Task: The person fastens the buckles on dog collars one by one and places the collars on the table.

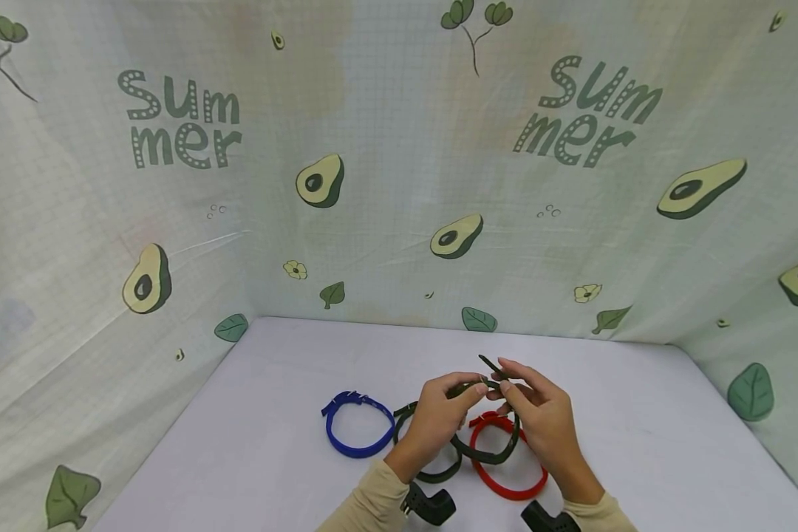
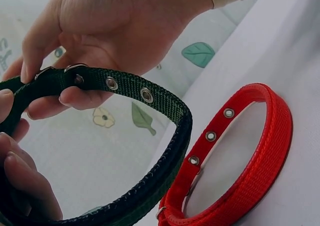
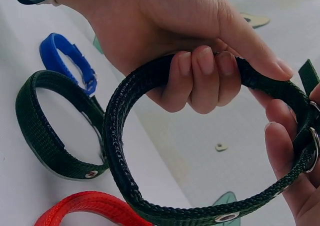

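Note:
Both hands hold a dark green woven collar (image 1: 488,457) raised above the table. My left hand (image 1: 439,414) curls its fingers round the band, clearly shown in the right wrist view. My right hand (image 1: 545,414) pinches the collar at its metal buckle (image 3: 314,150), beside the other hand's fingertips. The strap's narrow end sticks up past the fingers. Metal eyelets (image 2: 146,95) line the band. Below lie a red collar (image 1: 513,493) and a second dark green collar (image 1: 439,477), each partly hidden by the hands or the held collar.
A blue collar (image 1: 361,451) lies to the left of the green one on the white table (image 1: 253,443). Behind and at the sides hangs a pale cloth (image 1: 386,111) printed with avocados and leaves. A black device (image 1: 431,504) sits at the left wrist.

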Tool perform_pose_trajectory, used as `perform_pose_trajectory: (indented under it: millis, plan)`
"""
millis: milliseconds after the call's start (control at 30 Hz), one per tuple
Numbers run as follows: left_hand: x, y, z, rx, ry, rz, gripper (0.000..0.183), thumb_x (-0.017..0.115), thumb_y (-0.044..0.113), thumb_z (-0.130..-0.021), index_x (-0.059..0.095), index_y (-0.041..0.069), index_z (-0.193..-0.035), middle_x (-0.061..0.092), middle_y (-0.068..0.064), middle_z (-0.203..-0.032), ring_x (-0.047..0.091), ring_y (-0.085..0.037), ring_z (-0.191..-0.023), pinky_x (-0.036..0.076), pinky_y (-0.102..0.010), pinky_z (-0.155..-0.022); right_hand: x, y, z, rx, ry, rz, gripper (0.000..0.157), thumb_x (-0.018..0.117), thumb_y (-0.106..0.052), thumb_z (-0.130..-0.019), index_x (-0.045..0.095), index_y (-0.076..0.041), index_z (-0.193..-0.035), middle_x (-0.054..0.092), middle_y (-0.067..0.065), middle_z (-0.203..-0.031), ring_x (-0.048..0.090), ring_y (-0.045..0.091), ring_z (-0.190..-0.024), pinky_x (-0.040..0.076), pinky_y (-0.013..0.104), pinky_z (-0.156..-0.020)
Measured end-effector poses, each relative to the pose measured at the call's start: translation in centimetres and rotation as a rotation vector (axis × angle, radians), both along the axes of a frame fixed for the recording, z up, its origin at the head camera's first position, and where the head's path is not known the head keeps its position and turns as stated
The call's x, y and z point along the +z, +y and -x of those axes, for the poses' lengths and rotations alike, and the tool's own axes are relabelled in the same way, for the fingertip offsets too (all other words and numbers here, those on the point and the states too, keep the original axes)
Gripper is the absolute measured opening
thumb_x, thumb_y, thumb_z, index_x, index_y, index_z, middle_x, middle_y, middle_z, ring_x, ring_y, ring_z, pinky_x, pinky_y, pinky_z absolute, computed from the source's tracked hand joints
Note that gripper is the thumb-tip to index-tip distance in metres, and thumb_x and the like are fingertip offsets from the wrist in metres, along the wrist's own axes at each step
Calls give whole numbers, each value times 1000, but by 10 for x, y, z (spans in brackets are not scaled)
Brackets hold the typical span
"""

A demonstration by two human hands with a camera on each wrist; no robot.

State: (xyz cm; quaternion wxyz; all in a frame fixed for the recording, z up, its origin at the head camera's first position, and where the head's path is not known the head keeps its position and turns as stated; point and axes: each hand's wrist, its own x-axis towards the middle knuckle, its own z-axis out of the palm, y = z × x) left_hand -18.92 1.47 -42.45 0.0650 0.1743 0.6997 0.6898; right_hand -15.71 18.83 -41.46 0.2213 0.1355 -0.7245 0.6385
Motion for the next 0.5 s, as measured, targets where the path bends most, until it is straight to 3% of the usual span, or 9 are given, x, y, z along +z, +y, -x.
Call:
perform_pose_trajectory:
  millis: [267, 500]
  plan:
    - [0, 0, -1, 0, 29, 18, 29, 68, 36, -97, 73, 16, -117, 64, -2, -89, 49, -11, -65, 43, -23, -55, 0, -1, -1, -42, -30, -11, 33, 61, 3, -97, 65, -4, -130, 65, 17, -108, 73, 21, -84, 60, 34, -69]
    - [-2, 1, 0, 16, 88, 31, 30, 66, 36, -98, 72, 16, -119, 69, 8, -111, 62, -11, -103, 51, -27, -88, 0, 0, -2, -40, 23, -21, 29, 58, 7, -98, 68, 1, -124, 64, 18, -102, 70, 21, -83, 60, 32, -68]
